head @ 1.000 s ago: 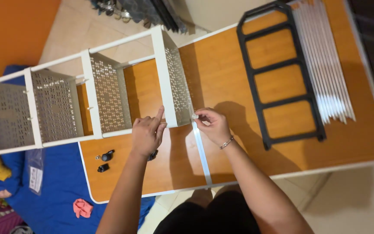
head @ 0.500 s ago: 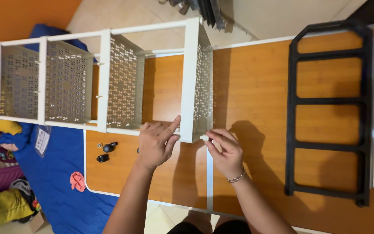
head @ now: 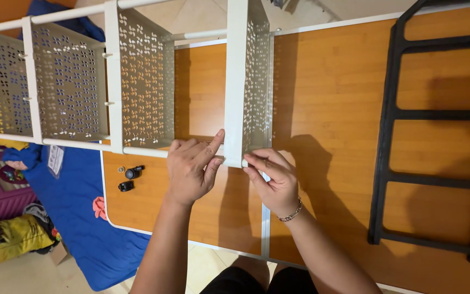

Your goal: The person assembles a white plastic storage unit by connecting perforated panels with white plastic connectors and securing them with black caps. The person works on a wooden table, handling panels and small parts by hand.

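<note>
A white rack (head: pixel 137 81) made of perforated panels lies on its side across the top left part of the view, partly over the wooden desk (head: pixel 327 109) and partly beyond its left edge. The panel most to the right (head: pixel 246 81) stands on its edge and runs from 12 o'clock down to the centre of the picture.

The left hand (head: pixel 191 171) is at the lower end of this panel, on its 9 o'clock side. Its index finger is stretched out and touches the white frame near the corner, and the other fingers are loosely bent on the desk; it is not closed around anything. The right hand (head: pixel 273 179) is on the 3 o'clock side of the same corner. Its fingers are bent and pinch at the bottom corner of the frame, but I cannot tell if a small part is held between them. A bracelet (head: pixel 291 212) is on the right wrist.

A thin white rod (head: pixel 266 228) lies on the desk and goes from under the right hand toward 6 o'clock. At 9 o'clock from the left hand, two small black parts (head: pixel 130 179) rest on the desk. A black ladder-like frame (head: pixel 436 114) lies flat at 3 o'clock. A blue mat (head: pixel 77 218) covers the floor at 8 o'clock.
</note>
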